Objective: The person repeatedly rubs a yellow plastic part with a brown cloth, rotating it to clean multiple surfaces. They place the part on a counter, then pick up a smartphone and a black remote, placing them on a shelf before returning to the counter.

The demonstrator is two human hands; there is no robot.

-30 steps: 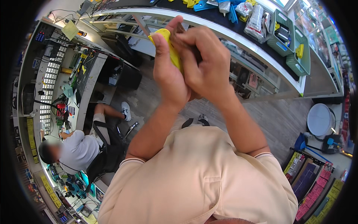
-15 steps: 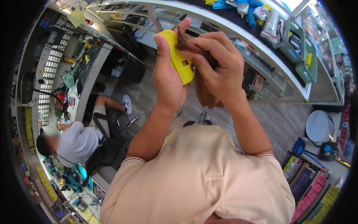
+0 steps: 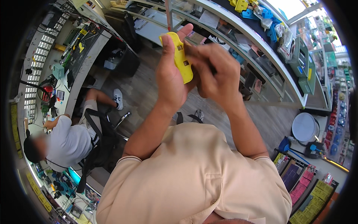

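Observation:
My left hand (image 3: 170, 78) is closed along the edge of a flat yellow plastic piece (image 3: 179, 59) with rounded ends and two small square holes. Its thumb lies on the near side of the piece, and its fingertips show beyond the top end. Close against the right edge of the plastic is my right hand (image 3: 220, 69), smeared by motion, with its fingers curled. A brown cloth (image 3: 191, 51) is pinched in those fingers; only a blurred bit of it shows, and the hand hides the rest.
A glass display counter (image 3: 257, 44) curves along the far right, bearing blue and yellow pieces and green baskets (image 3: 307, 80). At left, a person (image 3: 71, 140) sits in a black chair by a cluttered workbench (image 3: 87, 56). A black bin (image 3: 126, 63) stands beside the bench.
My right hand has moved and blurred beside the yellow piece, uncovering its upper square hole; less of the brown cloth shows. The view has shifted, sliding the room's surroundings leftward.

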